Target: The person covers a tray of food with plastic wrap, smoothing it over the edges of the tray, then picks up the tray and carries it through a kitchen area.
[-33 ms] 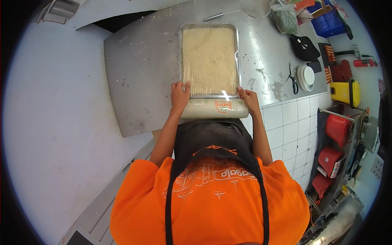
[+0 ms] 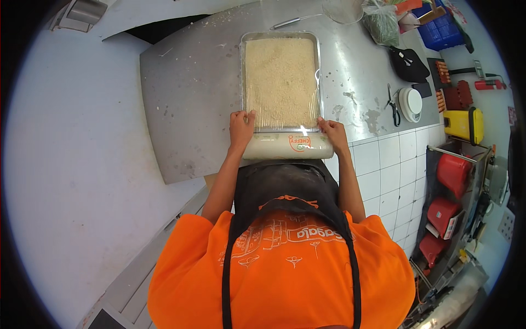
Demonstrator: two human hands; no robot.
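Note:
A rectangular metal tray (image 2: 320, 82) full of pale beige crumbs (image 2: 282, 79) lies on the steel table, its long side running away from me. Clear plastic film (image 2: 285, 122) stretches over it, shiny and creased toward the near end. A thick roll of film (image 2: 274, 147), with orange and green print showing, lies across the table's near edge against my apron. At the tray's near left corner, my left hand (image 2: 241, 129) is closed on the film's edge. My right hand (image 2: 333, 133) pinches the film at the near right corner. Both hands' fingertips touch the tray's rim area.
On the steel table (image 2: 192, 93), a sieve (image 2: 342, 11) lies beyond the tray. To the right are scissors (image 2: 394, 107), a white kitchen scale (image 2: 411, 104), a black cap (image 2: 408, 64) and a filled plastic bag (image 2: 382, 26). A white wall (image 2: 76, 164) stands left.

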